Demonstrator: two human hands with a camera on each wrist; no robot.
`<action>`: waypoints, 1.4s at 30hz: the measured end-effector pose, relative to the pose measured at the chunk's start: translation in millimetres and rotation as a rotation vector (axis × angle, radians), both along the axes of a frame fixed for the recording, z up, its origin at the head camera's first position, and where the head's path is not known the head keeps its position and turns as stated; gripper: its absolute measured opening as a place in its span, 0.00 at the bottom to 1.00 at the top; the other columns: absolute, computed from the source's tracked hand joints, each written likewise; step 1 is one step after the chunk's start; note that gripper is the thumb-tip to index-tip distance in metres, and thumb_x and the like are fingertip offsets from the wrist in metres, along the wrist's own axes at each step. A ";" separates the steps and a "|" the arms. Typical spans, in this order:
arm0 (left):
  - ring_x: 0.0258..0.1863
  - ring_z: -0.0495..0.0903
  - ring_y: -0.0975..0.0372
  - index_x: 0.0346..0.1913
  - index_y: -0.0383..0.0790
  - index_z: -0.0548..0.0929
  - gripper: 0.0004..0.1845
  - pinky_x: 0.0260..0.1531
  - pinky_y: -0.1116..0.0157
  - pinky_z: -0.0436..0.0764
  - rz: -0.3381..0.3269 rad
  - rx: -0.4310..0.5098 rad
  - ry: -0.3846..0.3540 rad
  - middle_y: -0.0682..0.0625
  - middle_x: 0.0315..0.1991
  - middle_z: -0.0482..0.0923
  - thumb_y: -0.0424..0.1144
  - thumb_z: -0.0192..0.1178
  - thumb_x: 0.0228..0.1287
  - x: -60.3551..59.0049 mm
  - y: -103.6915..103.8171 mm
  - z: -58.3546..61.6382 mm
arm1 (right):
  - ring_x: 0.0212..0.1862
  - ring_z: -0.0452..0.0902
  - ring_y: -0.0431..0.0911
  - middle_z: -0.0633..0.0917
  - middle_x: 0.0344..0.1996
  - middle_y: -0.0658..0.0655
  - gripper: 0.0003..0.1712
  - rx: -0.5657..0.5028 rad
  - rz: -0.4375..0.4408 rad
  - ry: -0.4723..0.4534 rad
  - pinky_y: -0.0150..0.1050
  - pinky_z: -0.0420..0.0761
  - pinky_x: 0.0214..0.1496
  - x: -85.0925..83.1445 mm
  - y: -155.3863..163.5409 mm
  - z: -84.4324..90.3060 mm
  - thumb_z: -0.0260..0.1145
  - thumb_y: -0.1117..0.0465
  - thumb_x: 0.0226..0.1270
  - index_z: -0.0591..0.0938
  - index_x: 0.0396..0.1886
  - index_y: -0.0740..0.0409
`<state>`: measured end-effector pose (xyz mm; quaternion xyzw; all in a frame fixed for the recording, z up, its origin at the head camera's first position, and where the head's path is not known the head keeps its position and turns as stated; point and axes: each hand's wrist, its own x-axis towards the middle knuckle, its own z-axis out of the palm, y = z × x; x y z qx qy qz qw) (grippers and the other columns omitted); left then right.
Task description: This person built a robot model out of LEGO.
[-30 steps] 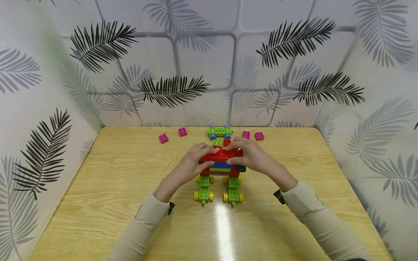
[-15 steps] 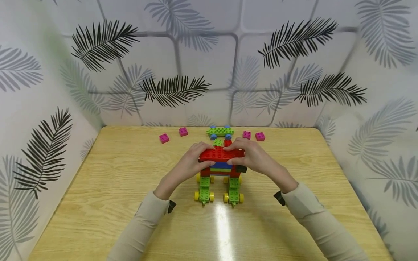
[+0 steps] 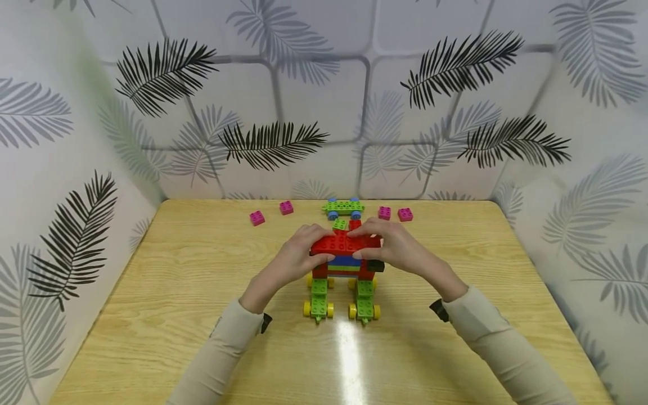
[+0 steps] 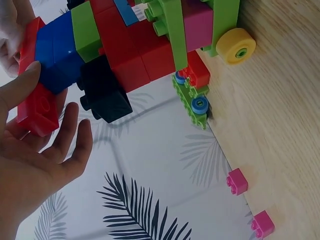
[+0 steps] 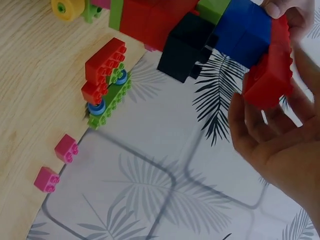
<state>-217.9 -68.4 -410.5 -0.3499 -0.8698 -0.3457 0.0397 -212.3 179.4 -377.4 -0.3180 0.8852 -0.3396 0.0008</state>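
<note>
On the far left of the desk (image 3: 152,315), two pink bricks (image 3: 256,217) are lying loose near the back edge, apart from the work. Moving right, the left hand (image 3: 296,256) is gripping the left end of the red top brick (image 3: 346,244), thumb on the near face and fingers (image 4: 65,132) wrapping the far side, as the left wrist view shows. That red top brick is sitting on the block model (image 3: 345,270), which is standing at the desk's centre on two green wheeled bases (image 3: 319,297) with yellow wheels. Compared with the head view a second ago, the red top brick is now lying slightly lower and squarer on the blue layer (image 3: 344,260), and both hands have shifted only a little; judged from this, the brick is being pressed home and the seating looks nearly complete. A black brick (image 3: 375,265) is projecting from the model's right side. Just behind the model, a small green brick (image 3: 340,224) and a green plate with blue wheels (image 3: 343,207) are resting near the back edge. Further right, the right hand (image 3: 400,250) is holding the red top brick's right end, fingers (image 5: 250,125) curling round the red end. Two more pink bricks (image 3: 395,214) are lying beyond it.
</note>
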 end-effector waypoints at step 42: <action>0.48 0.70 0.57 0.57 0.39 0.77 0.21 0.48 0.58 0.75 -0.025 0.001 -0.012 0.49 0.49 0.77 0.40 0.65 0.63 6.4 -6.2 -2.3 | 0.45 0.80 0.50 0.84 0.44 0.59 0.15 -0.043 -0.136 -0.091 0.47 0.81 0.47 -58.3 11.8 -55.5 0.64 0.62 0.69 0.83 0.51 0.62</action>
